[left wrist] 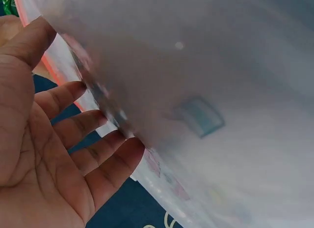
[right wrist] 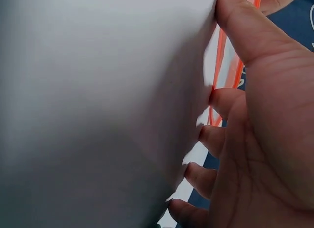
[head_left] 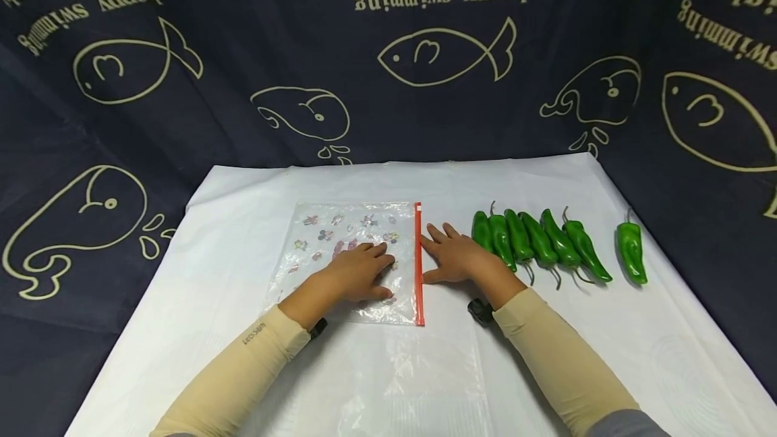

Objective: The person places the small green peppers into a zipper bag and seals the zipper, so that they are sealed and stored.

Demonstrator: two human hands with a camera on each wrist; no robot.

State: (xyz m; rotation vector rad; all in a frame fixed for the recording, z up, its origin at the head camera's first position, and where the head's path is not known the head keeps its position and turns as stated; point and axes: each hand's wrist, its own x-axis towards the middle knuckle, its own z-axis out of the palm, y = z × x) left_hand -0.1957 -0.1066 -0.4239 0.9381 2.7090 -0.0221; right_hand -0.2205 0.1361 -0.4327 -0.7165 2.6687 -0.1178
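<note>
A clear zipper bag [head_left: 322, 218] printed with small cartoon figures lies flat on the white-covered table, its red zipper strip [head_left: 418, 295] facing right. My left hand [head_left: 362, 272] rests palm down on the bag's right half, fingers spread and pointing at the strip. Just right of that strip, my right hand [head_left: 456, 258] lies on the table cover with its fingers spread and their tips right at the red edge. In the left wrist view the fingertips press against the bag's surface. The right wrist view has the fingertips against the white cover. Neither hand grips anything.
Several green peppers [head_left: 519, 238] lie in a slanting row just right of my right hand. One more green pepper [head_left: 631, 253] sits apart, near the table's right edge. A dark blue curtain [head_left: 291, 25] with fish and whale drawings hangs behind the white table cover [head_left: 182, 329].
</note>
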